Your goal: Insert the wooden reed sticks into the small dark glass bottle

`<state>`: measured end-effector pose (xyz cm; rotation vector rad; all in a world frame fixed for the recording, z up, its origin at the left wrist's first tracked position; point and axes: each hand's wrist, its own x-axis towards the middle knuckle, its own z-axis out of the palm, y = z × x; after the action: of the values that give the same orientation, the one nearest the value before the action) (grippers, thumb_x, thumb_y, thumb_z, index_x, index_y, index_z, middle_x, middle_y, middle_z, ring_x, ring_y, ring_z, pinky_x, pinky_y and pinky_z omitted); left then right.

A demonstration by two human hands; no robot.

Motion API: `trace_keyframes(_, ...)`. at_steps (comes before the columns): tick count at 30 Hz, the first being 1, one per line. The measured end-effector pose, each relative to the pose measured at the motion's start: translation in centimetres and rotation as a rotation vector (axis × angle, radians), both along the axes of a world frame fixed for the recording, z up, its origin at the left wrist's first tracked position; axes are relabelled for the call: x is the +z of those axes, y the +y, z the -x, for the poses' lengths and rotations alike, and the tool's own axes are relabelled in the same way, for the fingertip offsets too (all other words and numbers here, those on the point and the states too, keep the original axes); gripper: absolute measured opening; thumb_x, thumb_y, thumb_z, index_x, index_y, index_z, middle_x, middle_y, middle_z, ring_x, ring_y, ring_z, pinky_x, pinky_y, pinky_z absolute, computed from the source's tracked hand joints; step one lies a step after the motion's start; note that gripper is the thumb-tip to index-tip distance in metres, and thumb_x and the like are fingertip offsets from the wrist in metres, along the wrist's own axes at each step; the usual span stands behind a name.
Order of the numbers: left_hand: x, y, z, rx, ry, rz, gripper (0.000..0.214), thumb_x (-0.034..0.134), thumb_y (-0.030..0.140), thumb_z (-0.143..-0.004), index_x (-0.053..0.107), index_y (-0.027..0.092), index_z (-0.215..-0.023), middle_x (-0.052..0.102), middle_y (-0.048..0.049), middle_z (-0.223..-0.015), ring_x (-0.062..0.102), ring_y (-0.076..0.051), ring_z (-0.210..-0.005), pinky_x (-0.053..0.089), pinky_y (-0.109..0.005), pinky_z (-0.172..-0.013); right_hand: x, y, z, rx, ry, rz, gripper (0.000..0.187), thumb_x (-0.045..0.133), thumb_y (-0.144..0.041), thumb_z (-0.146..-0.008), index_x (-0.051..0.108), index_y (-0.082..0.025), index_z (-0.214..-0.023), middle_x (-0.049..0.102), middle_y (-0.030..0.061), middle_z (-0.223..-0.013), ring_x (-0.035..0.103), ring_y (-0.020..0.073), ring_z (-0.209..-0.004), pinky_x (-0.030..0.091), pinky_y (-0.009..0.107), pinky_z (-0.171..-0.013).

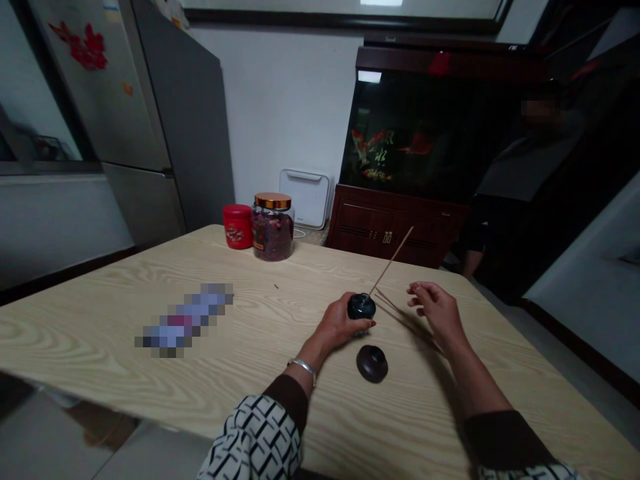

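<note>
Working remotely, I have the left hand (336, 320) wrapped around a dark pot (361, 307) toward the far edge of the tabletop (270, 333), a thin stick (393, 259) leaning from it. Room spreads toward the left edge, up to a pixelated item (185, 320). Whether the raised right hand (437, 310) pinches anything, I can't tell.
</note>
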<state>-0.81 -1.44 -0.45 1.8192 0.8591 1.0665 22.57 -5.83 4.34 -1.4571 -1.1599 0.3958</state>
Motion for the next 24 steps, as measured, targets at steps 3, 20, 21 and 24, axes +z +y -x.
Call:
trace_keyframes(3,0.1,0.0,0.0,-0.001,-0.007,0.011,0.06,0.084,0.038,-0.064,0.062,0.016,-0.116,0.07,-0.0081,-0.099,0.065,-0.024,-0.091,0.052,-0.035,-0.082,-1.3,-0.7,-4.2,-0.133,-0.518,0.259,0.019,0.06,-0.036,-0.081,0.071,-0.02,-0.085,0.071,0.0072,-0.091,0.065,0.0188,-0.076,0.045,0.029,-0.069)
trace_keyframes(20,0.2,0.0,-0.2,-0.012,0.0,0.008,0.058,0.082,0.036,-0.066,0.062,0.015,-0.116,0.07,-0.0091,-0.101,0.065,-0.024,-0.093,0.051,-0.035,-0.082,-1.6,-2.3,-4.0,-0.105,-0.848,0.506,0.014,0.056,-0.024,-0.08,0.069,-0.024,-0.074,0.071,0.0051,-0.083,0.062,0.0185,-0.076,0.034,0.027,-0.06)
trace_keyframes(21,0.2,0.0,-0.2,-0.011,0.0,0.012,0.058,0.083,0.036,-0.065,0.062,0.015,-0.116,0.07,-0.0093,-0.101,0.065,-0.024,-0.093,0.051,-0.035,-0.082,-1.2,-2.3,-4.2,-0.106,-0.798,0.462,0.014,0.057,-0.025,-0.079,0.07,-0.024,-0.073,0.071,0.0046,-0.08,0.061,0.0182,-0.074,0.035,0.027,-0.06)
trace_keyframes(24,0.2,0.1,-0.2,-0.011,-0.004,0.02,0.059,0.084,0.036,-0.064,0.062,0.015,-0.115,0.07,-0.0093,-0.102,0.065,-0.024,-0.093,0.051,-0.034,-0.082,0.9,-2.2,-4.6,-0.101,-0.48,0.211,0.014,0.062,-0.033,-0.076,0.07,-0.022,-0.073,0.07,0.0036,-0.073,0.061,0.0173,-0.069,0.04,0.026,-0.058)
